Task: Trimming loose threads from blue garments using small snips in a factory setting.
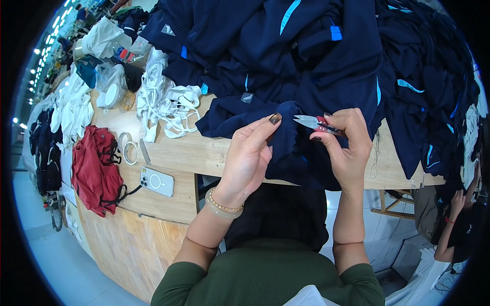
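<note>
My left hand (247, 153) is closed in a pinch on the edge of a navy blue garment (287, 120), whose cloth hangs down over the table's front edge. My right hand (349, 145) is closed around a pair of thread snips (312, 122) with pale blades and a red and black grip. The blades point left, toward the pinched edge, and look slightly apart. Whether a thread lies between them is too small to tell. Behind both hands rises a large heap of navy garments (224, 38) with light blue trim.
White straps (166, 102) lie left of the heap, near plastic bags (109, 79). A red cloth bag (97, 171), tape rolls (130, 152) and a phone (157, 181) rest on the wooden table (204, 158). More navy garments (418, 86) lie right. Another person's arm (451, 224) shows at far right.
</note>
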The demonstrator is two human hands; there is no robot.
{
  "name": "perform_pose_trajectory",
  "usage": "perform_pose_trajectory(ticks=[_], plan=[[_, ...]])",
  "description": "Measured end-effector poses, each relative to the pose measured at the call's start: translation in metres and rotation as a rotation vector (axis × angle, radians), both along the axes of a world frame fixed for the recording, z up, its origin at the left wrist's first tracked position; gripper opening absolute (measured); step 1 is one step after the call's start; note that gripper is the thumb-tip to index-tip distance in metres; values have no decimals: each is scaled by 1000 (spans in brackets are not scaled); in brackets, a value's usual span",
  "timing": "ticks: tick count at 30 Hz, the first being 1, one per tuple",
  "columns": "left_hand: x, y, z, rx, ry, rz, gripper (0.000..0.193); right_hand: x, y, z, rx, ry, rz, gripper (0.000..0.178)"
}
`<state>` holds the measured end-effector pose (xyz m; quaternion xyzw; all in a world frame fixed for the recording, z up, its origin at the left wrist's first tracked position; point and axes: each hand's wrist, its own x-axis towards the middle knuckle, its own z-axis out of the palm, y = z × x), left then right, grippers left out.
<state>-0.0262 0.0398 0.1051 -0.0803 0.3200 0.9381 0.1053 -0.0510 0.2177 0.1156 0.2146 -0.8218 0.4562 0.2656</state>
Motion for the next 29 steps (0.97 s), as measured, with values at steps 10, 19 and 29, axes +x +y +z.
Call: perform_pose_trajectory(ticks=[10, 19, 29], plan=[[0, 1, -6, -65, 14, 23, 23, -4, -4, 2, 36, 3, 12, 26], [-4, -8, -5, 21, 9, 11, 23, -4, 4, -8, -548, -358, 37, 25], [-21, -76, -28, -191, 73, 193, 26, 49, 89, -33, -196, -385, -283, 14]])
